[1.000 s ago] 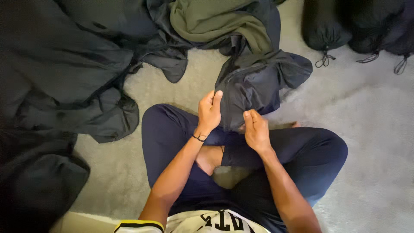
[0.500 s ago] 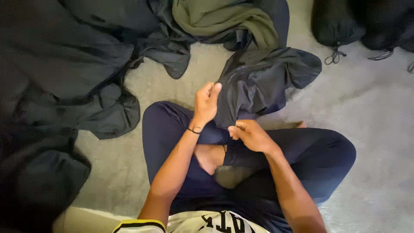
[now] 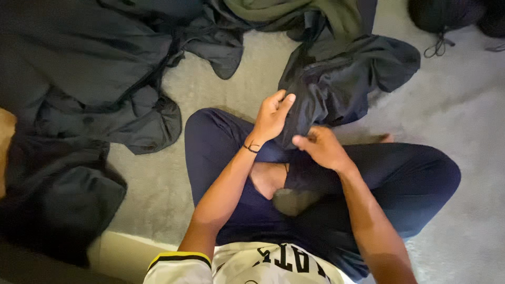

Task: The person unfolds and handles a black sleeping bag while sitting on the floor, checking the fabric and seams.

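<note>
You sit cross-legged on the carpet [image 3: 463, 115], navy trousers [image 3: 421, 179] nearest you. Your left hand [image 3: 272, 117] is clamped on the edge of the black jacket [image 3: 342, 79]; your right hand [image 3: 322, 147], at its 4 o'clock, pinches the same fabric. The jacket spreads toward 1 o'clock. An olive garment [image 3: 315, 13] overlaps it at 12, dark clothes [image 3: 94, 68] pile at 10, and black drawstring bags [image 3: 442, 16] lie farthest at 2.

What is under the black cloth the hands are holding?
The black cloth drapes over the dark blue trousers and grey carpet. The left hand and right hand grip its near edge. Whatever lies beneath its bunched folds is covered.
</note>
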